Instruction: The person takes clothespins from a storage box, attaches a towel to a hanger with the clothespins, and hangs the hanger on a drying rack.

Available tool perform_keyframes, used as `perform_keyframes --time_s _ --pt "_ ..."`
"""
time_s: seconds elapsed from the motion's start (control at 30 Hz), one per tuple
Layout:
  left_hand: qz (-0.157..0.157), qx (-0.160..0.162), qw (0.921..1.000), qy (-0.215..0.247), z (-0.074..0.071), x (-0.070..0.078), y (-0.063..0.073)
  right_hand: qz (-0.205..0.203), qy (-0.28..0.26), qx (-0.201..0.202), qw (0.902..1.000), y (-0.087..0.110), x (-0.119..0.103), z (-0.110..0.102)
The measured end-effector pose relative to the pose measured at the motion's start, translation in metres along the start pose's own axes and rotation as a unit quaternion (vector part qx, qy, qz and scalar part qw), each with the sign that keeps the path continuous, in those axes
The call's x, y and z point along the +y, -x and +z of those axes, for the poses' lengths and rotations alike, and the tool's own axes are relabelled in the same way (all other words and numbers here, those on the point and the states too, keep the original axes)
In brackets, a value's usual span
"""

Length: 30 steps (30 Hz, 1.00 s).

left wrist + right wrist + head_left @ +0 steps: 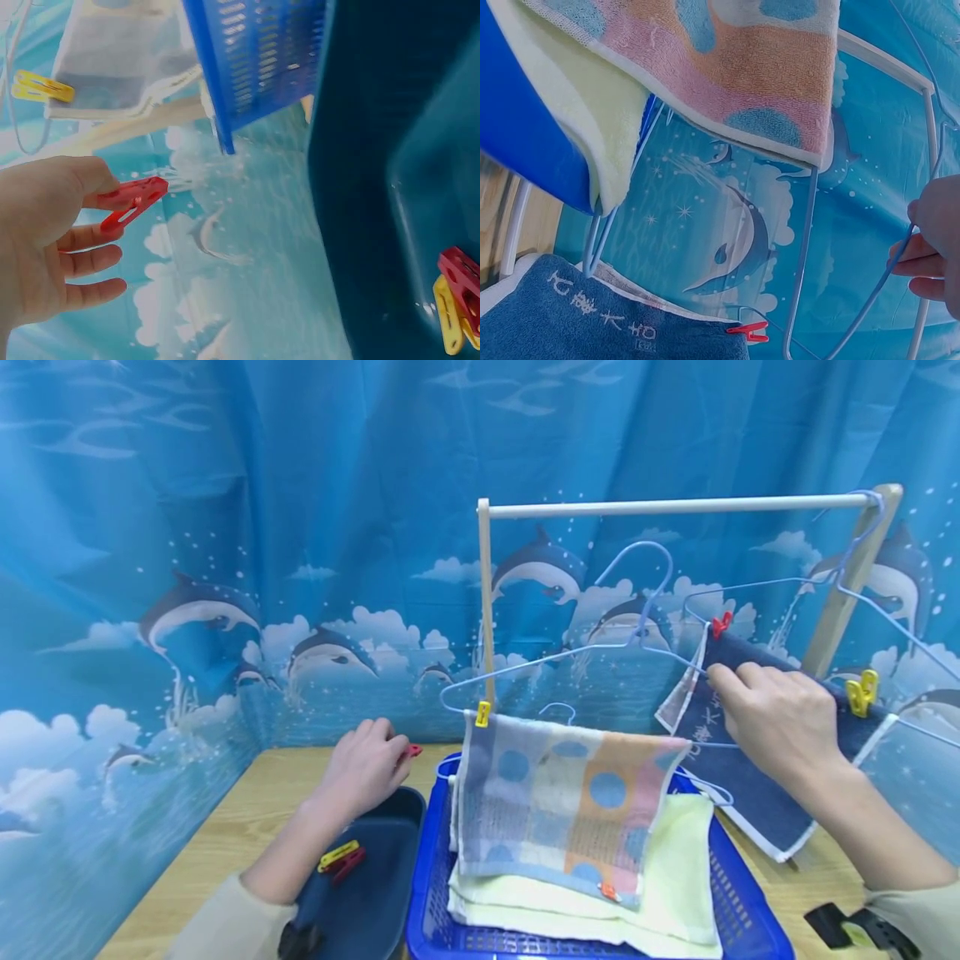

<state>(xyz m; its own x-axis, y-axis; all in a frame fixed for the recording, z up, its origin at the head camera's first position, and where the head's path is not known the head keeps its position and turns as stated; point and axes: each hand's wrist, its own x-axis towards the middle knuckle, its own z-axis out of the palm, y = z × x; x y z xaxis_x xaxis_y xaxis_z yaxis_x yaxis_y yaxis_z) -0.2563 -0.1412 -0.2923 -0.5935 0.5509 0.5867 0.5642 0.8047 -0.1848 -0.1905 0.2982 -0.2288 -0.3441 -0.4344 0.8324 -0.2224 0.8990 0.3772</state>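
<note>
My left hand (367, 764) pinches a red clothespin (139, 201) between thumb and index finger; its other fingers are loosely bent. With my right hand (783, 718) I grip the right arm of a light-blue hanger (536, 658), which is held in front of the rack. A dotted, multicolored towel (555, 810) drapes over that hanger's lower bar. One yellow clothespin (483, 714) clips the towel's left end; no clip shows at its right end. Behind my right hand, a navy towel (750, 777) hangs on a second hanger, held by red (722, 624) and yellow (862, 693) clothespins.
Below the dotted towel stands a blue basket (750, 906) holding pale-yellow towels (686, 852) and another hanger. Left of it, a dark-blue bin (382, 860) contains loose yellow and red clothespins (461, 274). The rack's white rail (675, 507) spans behind, before a dolphin-print curtain.
</note>
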Motion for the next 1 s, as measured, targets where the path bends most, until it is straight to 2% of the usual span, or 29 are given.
perform_keyframes --time_s 0.23,0.47,0.63,0.83,1.0 --pt "0.033 0.027 0.9987 0.027 -0.013 0.01 -0.003 -0.006 -0.003 0.011 0.9999 -0.001 -0.002 0.0" --pt "0.062 0.023 0.9962 0.056 -0.03 0.028 -0.007 -0.005 0.004 0.001 1.0 0.0 -0.002 -0.001" --pt "0.056 0.008 0.9926 0.107 -0.036 0.041 -0.008 -0.006 0.001 0.007 1.0 0.0 -0.002 0.0" --pt "0.04 -0.004 0.9831 0.179 -0.042 0.054 -0.01 -0.006 0.002 0.009 0.9999 0.0 -0.003 0.001" --pt "0.066 0.021 0.9786 0.194 -0.046 0.06 -0.013 -0.004 0.003 0.002 1.0 0.0 -0.003 0.0"
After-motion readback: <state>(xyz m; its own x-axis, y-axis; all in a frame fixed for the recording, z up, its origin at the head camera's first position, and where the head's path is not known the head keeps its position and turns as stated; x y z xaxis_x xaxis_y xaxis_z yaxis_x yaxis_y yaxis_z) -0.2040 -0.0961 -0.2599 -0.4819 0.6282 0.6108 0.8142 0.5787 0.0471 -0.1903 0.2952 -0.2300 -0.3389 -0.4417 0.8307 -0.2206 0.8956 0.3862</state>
